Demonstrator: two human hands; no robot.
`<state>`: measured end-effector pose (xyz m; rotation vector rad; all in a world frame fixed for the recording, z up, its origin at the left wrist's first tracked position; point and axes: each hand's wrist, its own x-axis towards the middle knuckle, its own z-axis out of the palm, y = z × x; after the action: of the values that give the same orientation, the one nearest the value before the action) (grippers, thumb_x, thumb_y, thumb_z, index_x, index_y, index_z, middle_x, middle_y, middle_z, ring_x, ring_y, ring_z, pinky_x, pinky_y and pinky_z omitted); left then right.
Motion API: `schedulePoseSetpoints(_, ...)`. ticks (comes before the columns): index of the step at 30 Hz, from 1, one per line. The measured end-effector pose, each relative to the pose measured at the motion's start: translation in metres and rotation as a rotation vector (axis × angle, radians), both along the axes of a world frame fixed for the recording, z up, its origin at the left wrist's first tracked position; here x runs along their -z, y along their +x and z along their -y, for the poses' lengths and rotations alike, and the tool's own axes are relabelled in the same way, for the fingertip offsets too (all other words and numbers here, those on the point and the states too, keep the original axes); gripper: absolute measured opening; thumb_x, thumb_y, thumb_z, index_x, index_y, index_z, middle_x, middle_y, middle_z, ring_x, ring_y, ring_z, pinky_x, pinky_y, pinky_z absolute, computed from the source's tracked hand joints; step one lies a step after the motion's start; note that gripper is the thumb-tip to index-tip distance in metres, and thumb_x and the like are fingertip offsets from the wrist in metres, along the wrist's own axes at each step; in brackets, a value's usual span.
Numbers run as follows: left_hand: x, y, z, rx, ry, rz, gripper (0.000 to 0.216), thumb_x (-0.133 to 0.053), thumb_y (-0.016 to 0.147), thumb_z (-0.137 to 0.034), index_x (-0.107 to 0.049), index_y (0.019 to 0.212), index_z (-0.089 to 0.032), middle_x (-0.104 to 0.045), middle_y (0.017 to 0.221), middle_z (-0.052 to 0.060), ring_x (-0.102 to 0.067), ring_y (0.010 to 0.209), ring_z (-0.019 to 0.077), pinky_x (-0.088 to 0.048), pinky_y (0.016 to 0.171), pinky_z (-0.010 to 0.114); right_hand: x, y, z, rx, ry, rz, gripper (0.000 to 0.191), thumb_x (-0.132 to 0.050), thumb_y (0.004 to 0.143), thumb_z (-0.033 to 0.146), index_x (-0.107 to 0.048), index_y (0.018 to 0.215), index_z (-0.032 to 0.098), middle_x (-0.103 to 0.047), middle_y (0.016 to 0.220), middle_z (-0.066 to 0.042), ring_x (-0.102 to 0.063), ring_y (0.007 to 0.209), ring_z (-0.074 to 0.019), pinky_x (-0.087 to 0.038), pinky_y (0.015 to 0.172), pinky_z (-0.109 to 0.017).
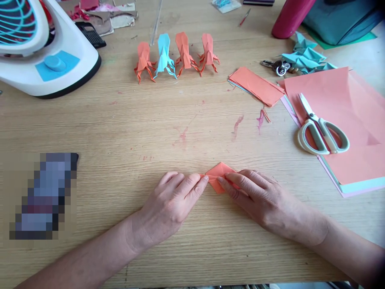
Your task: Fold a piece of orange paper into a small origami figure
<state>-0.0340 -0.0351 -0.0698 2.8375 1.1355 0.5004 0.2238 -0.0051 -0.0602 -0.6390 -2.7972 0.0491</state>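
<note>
A small folded piece of orange paper [218, 172] lies on the wooden table [126, 132] near the front. My left hand [173, 200] pinches its left tip with fingers pressed together. My right hand [258, 196] lies over its right half, fingertips pressing the paper down. Farther back stand several finished origami figures in a row: three orange ones [183, 52] and a light blue one [165, 56].
Grey-handled scissors [321, 130] rest on a stack of orange paper sheets [345, 120] at the right. A smaller orange paper stack [255, 85], keys [278, 67], blue folded paper [303, 56], a pink bottle [290, 18], a white fan base [48, 60] and a blurred object [45, 196] lie around.
</note>
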Motion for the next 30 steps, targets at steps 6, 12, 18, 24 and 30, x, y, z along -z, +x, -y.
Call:
schedulePoseSetpoints(6, 0.003, -0.001, -0.002, 0.006, -0.023, 0.076, 0.038, -0.053, 0.093, -0.003, -0.056, 0.131, -0.005, -0.068, 0.117, 0.013, -0.062, 0.094, 0.0212, -0.051, 0.081, 0.038, -0.002, 0.000, 0.002, 0.007, 0.030, -0.038, 0.030, -0.042, 0.096, 0.002, -0.069, 0.109, 0.003, -0.066, 0.105, -0.019, -0.061, 0.095, -0.0267, -0.059, 0.077, -0.039)
schedulePoseSetpoints(12, 0.004, 0.000, -0.002, -0.019, -0.015, 0.115, 0.035, -0.050, 0.094, -0.002, -0.057, 0.128, -0.007, -0.069, 0.113, 0.012, -0.064, 0.093, 0.0196, -0.052, 0.081, 0.037, 0.001, 0.001, 0.001, 0.010, -0.049, -0.069, 0.029, -0.042, 0.096, 0.003, -0.068, 0.110, 0.007, -0.066, 0.104, -0.017, -0.061, 0.095, -0.0258, -0.059, 0.075, -0.038)
schedulePoseSetpoints(18, 0.003, 0.002, 0.000, -0.034, 0.054, 0.032, 0.036, -0.049, 0.095, -0.004, -0.055, 0.131, -0.005, -0.069, 0.116, 0.014, -0.066, 0.094, 0.0201, -0.052, 0.082, 0.037, 0.006, 0.003, 0.002, 0.022, -0.084, -0.050, 0.028, -0.042, 0.097, 0.003, -0.066, 0.111, 0.009, -0.064, 0.105, -0.016, -0.060, 0.096, -0.0263, -0.057, 0.077, -0.039)
schedulePoseSetpoints(24, -0.005, 0.005, -0.005, 0.018, 0.109, -0.088, 0.032, -0.047, 0.095, -0.004, -0.059, 0.125, -0.006, -0.071, 0.110, 0.012, -0.066, 0.090, 0.0192, -0.051, 0.079, 0.035, 0.011, 0.003, 0.001, 0.022, -0.089, -0.079, 0.025, -0.042, 0.098, 0.006, -0.063, 0.111, 0.010, -0.061, 0.102, -0.015, -0.058, 0.087, -0.0235, -0.055, 0.075, -0.039)
schedulePoseSetpoints(30, -0.005, 0.011, -0.020, -0.072, 0.012, 0.067, 0.014, -0.053, 0.097, -0.015, -0.066, 0.102, -0.015, -0.069, 0.094, 0.005, -0.064, 0.082, 0.0159, -0.048, 0.076, 0.031, 0.013, 0.001, -0.004, 0.093, -0.241, -0.224, 0.023, -0.042, 0.099, 0.009, -0.062, 0.110, 0.012, -0.061, 0.098, -0.013, -0.057, 0.090, -0.0220, -0.053, 0.078, -0.036)
